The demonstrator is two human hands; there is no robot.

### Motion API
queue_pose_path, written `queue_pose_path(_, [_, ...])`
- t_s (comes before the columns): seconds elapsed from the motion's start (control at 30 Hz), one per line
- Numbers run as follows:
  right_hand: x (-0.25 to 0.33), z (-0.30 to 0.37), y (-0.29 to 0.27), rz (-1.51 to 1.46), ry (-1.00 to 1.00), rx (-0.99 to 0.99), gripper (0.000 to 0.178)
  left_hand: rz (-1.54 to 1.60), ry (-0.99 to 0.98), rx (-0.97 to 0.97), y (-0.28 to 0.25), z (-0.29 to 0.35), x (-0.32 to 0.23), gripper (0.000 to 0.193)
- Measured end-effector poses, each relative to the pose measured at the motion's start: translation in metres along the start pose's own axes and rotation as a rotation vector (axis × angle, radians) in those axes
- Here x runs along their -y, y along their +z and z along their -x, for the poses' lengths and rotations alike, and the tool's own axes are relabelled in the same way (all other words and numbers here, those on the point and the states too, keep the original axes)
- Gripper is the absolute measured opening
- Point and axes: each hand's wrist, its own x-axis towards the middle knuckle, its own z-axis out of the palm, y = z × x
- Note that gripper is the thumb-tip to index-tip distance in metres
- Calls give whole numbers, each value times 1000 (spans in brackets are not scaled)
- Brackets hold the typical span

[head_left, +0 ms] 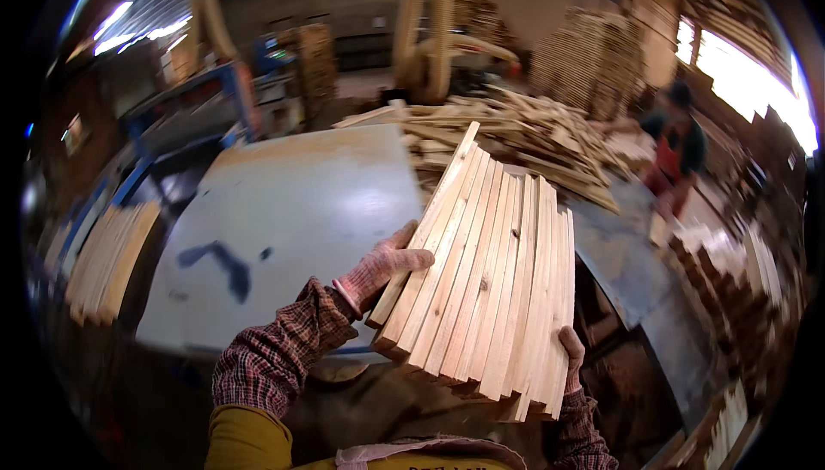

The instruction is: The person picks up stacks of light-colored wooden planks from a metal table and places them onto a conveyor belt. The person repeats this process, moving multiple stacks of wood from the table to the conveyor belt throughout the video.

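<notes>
A row of pale wooden slats (490, 272) lies side by side between my two gloved hands, tilted, in front of my body. My left hand (387, 265) grips the outer slat on the left, its thumb laid over the top and its other fingers mostly hidden behind. On the opposite side my right hand (571, 357) presses against the near right edge of the row; only part of its fingers shows. The slat ends are uneven toward me. Beyond the left hand lies a grey metal tabletop (292, 212) with dark stains.
A heap of loose slats (516, 135) lies past the tabletop. Stacked boards (589, 62) stand at the back. At far left is another bundle of slats (112, 259) beside a blue frame (185, 105). A person (675, 152) stands at the right.
</notes>
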Motion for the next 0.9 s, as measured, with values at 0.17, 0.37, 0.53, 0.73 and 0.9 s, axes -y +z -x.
queue_pose_path(0.17, [-77, -66, 105, 260, 262, 110, 48, -2, 87, -243, -142, 104, 20, 87])
queue_pose_path(0.37, [-138, -165, 147, 432, 410, 392, 50, 273, 125, -405, -248, 148, 121, 61])
queue_pose_path(0.53, [-183, -218, 155, 322, 645, 482, 49, -79, 245, -315, -252, 189, 62, 48])
queue_pose_path(0.73, [-287, -198, 267, 712, 421, 643, 57, -581, -282, -809, -326, 259, -5, 75])
queue_pose_path(0.9, [-378, -195, 392, 1287, 457, 758, 59, -1281, -728, -927, -432, 328, -44, 85])
